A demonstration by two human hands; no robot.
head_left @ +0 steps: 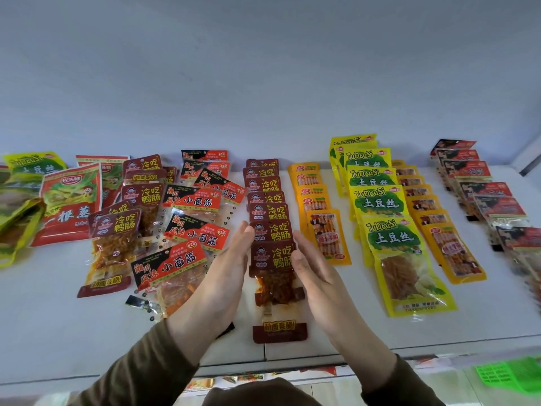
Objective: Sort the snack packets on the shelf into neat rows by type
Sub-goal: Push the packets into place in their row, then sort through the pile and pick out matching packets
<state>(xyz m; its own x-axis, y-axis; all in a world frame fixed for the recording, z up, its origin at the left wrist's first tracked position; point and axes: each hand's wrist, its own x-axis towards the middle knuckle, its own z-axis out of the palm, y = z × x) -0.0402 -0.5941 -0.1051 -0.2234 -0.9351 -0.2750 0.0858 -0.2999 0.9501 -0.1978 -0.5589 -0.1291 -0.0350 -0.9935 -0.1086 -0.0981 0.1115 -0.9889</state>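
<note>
Squaring up the middle row is where we're at: our left hand (225,268) and right hand (314,271) sit flat-fingered on either side of the dark red packet row (268,200), palms facing each other, fingers straight and together, nothing pinched or curled around. The nearest dark red packet (273,276) lies right between the two hands, with the left fingertips at the row's left edge and the right fingertips touching its right edge.

All of it lies on a white shelf (73,332). Right of that row we've got an orange packet row (319,218), then a yellow-green packet row (383,218), another orange row (439,227) tucked just beside it, and a red-black row (491,200) out at the far right edge.

The left side is a loose heap: red-and-black gluten packets (193,200) overlapping at angles, more dark red loose packets (114,244) mixed in, a big red scallion packet (70,206), and a yellow-green stray packet (32,162) at the back left. A crumpled green bag (14,227) sits at the far left. Olive sleeves (140,367) cover both forearms.
</note>
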